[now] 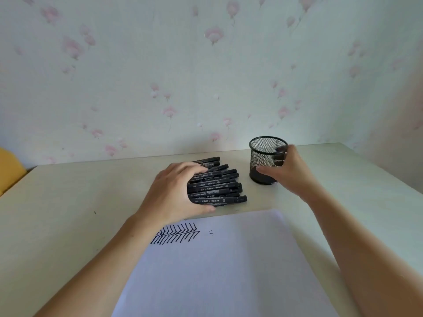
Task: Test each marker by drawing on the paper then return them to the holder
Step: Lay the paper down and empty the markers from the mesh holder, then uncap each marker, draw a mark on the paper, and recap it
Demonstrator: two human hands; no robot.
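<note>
Several black markers point(219, 186) lie bunched side by side on the table, caps pointing right. My left hand point(176, 193) grips the bunch from its left end, fingers over the top and thumb under the nearest marker. A black mesh holder point(265, 156) stands upright to the right of the bunch. My right hand point(286, 172) holds the holder from its right side, thumb on the front and fingers around the back. A white sheet of paper point(229, 266) lies in front, with a row of black zigzag strokes point(176, 234) near its top left corner.
The pale table point(68, 202) runs back to a flowered wall point(206, 76). A yellow object point(9, 170) sits beyond the table's left edge. Both forearms stretch across the paper's sides.
</note>
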